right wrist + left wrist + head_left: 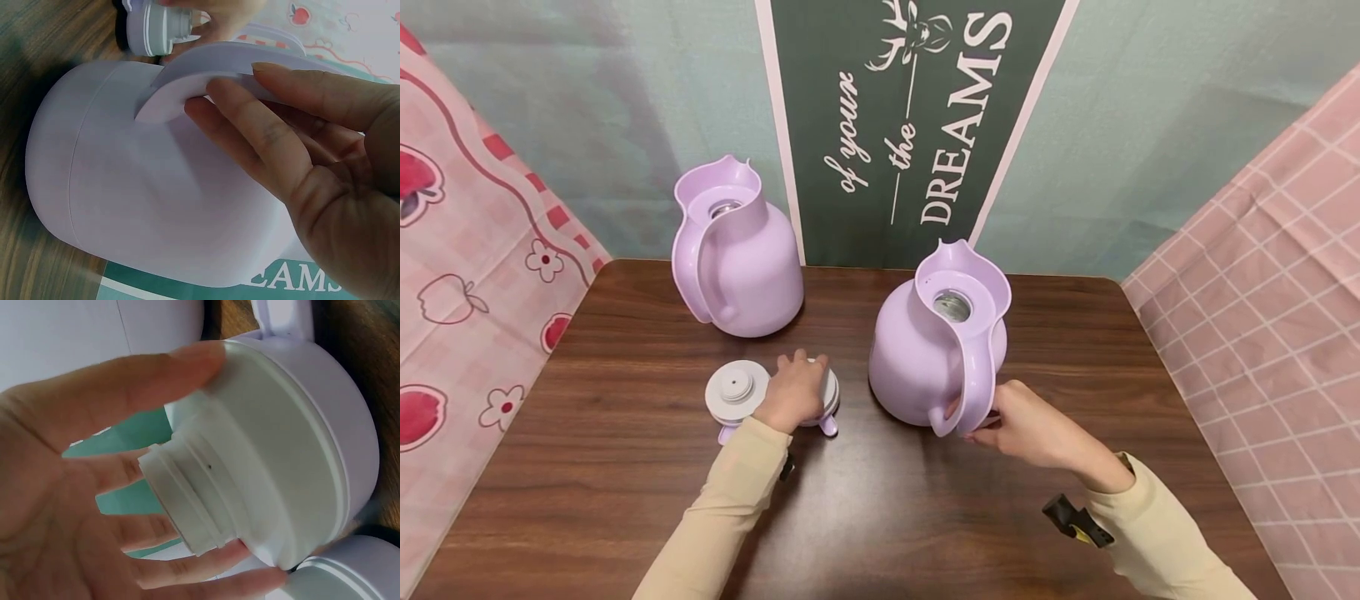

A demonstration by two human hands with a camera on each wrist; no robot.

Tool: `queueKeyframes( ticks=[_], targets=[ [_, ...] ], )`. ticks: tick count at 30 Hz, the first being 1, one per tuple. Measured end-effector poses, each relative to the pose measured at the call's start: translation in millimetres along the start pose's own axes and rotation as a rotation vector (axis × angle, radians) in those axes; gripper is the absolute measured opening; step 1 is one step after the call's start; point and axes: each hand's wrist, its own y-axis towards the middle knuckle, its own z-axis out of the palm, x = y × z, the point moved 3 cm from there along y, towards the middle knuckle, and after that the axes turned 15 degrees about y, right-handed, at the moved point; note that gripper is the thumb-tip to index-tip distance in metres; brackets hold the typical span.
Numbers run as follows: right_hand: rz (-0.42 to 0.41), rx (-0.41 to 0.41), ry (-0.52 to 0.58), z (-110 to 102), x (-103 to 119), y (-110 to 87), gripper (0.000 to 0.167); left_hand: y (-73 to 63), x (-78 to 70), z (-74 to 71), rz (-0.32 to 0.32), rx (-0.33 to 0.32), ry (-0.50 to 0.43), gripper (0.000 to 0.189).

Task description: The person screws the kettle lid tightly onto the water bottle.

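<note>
Two lilac thermos jugs with open mouths stand on the table. The right jug (910, 358) has its handle (976, 379) turned toward the front, and my right hand (1037, 425) holds it low down. The right wrist view shows thumb and fingers of that hand (312, 156) on the handle's two sides. My left hand (793, 392) reaches over a white and lilac jug lid (275, 444), thumb on one edge and fingertips at the opposite edge. Its threaded plug points up toward the palm. A second lid (737, 390) lies upside down just left of that hand.
The other jug (748, 267) stands at the back left, its handle toward the front left. Behind the brown wooden table (880, 517) hangs a green curtain with a printed panel (910, 125). Patterned pink cloths border the left and right sides.
</note>
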Motion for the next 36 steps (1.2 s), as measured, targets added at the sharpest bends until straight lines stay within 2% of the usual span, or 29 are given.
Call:
queueKeyframes(
  ticks=[6, 15, 24, 31, 36],
  targets=[
    [-0.004, -0.004, -0.014, 0.1, 0.3, 0.4, 0.017, 0.4, 5.1, -2.2, -0.003, 0.001, -0.043, 0.067],
    [-0.010, -0.001, -0.012, -0.1, -0.2, 0.5, 0.017, 0.9, 10.9, -11.3, 0.025, -0.048, -0.103, 0.068],
    [-0.002, -0.001, -0.008, -0.6, -0.7, 0.5, 0.017, -1.8, 12.6, -38.1, 0.040, -0.110, -0.156, 0.068],
    [0.007, 0.005, -0.021, -2.1, -1.0, 1.6, 0.016, -6.1, 12.9, -60.9, 0.054, -0.155, -0.142, 0.069],
    [0.019, 0.007, -0.030, -2.8, 0.1, 2.8, 0.017, -9.8, 12.7, -80.1, 0.058, -0.209, -0.149, 0.068]
  ],
)
